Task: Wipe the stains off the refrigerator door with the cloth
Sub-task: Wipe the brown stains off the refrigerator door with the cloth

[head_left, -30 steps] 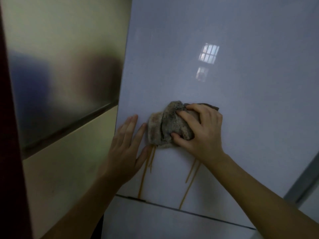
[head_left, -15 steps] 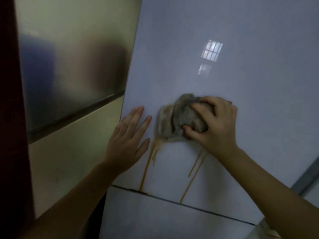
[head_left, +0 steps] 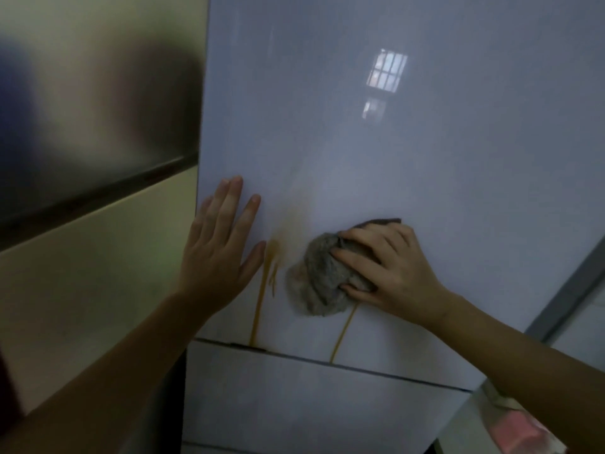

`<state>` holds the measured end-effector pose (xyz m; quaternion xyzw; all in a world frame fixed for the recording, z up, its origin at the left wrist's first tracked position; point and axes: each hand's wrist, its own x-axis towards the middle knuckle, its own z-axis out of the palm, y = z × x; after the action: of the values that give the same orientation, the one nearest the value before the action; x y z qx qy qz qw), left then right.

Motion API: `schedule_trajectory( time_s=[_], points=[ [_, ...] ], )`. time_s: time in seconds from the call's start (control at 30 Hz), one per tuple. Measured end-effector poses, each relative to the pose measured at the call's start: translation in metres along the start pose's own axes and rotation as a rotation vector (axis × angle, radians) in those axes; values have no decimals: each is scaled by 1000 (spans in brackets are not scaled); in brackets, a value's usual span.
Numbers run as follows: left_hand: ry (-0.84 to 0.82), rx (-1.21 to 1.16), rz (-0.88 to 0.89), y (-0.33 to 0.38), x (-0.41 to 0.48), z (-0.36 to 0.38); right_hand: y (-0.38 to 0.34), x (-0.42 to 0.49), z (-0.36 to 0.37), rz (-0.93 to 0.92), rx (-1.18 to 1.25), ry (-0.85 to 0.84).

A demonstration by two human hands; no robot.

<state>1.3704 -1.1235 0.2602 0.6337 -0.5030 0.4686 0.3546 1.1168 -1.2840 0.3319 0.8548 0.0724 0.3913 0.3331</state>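
The right hand (head_left: 393,267) grips the cloth (head_left: 322,283) — orange stains (head_left: 262,296) run vertically just left, beside the flat left hand (head_left: 219,253).

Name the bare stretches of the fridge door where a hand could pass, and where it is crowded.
Free: the door above both hands, around the window reflection, and right of the right hand. Crowded: between the left hand and the cloth, with orange drips.

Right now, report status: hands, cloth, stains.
Left hand flat on refrigerator door; right hand grips cloth against it. Orange smear and two drip streaks not yet wiped. Nothing blocks the cloth.
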Motion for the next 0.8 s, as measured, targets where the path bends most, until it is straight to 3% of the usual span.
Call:
schedule_trajectory(
  time_s=[0.2,0.33,0.57,0.8],
  points=[
    [36,14,0,1,-1,3,31,23,-19,-18,-26,166],
    [47,25,0,2,-1,4,27,18,-10,-19,-32,168],
    [39,47,13,-2,0,3,9,-2,-1,92,-9,93],
    [21,6,12,2,-1,-3,-26,-32,22,341,-30,210]
  ],
)
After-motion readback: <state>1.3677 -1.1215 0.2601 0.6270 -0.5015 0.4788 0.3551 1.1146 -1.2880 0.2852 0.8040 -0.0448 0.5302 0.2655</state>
